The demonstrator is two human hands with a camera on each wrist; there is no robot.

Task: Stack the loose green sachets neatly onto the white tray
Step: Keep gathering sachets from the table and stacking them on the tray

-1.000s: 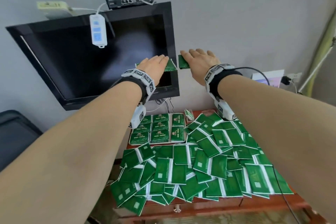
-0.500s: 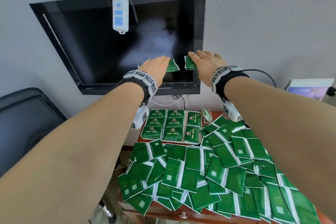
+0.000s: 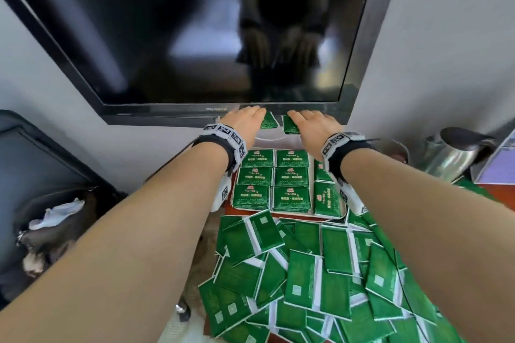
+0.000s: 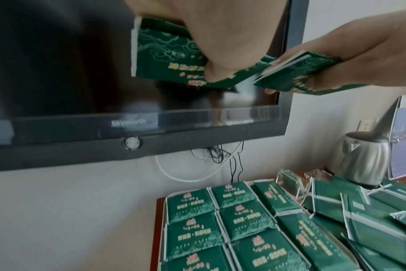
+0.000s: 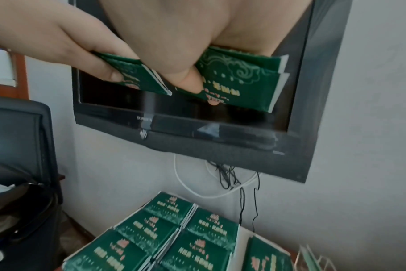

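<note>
Both hands hover side by side over the far end of the white tray (image 3: 292, 213), level with the television's lower bezel. My left hand (image 3: 245, 123) pinches a small stack of green sachets (image 4: 165, 55) between thumb and fingers. A second small stack (image 5: 239, 78) is pinched the same way in my right hand (image 3: 312, 126). The two stacks nearly touch at their inner ends. Neat piles of sachets (image 3: 291, 175) fill the tray in rows. Loose sachets (image 3: 320, 273) lie heaped over the near part of the table.
A wall-mounted black television (image 3: 195, 36) hangs just behind the hands, with cables (image 5: 230, 176) below it. A steel kettle (image 3: 451, 153) stands at the right. A clear plastic holder (image 4: 292, 181) sits beside the tray. A dark chair (image 3: 41, 175) is at the left.
Both hands, still holding their sachets, have come down from in front of the screen to its lower bezel above the tray. The head view has moved closer and lower.
</note>
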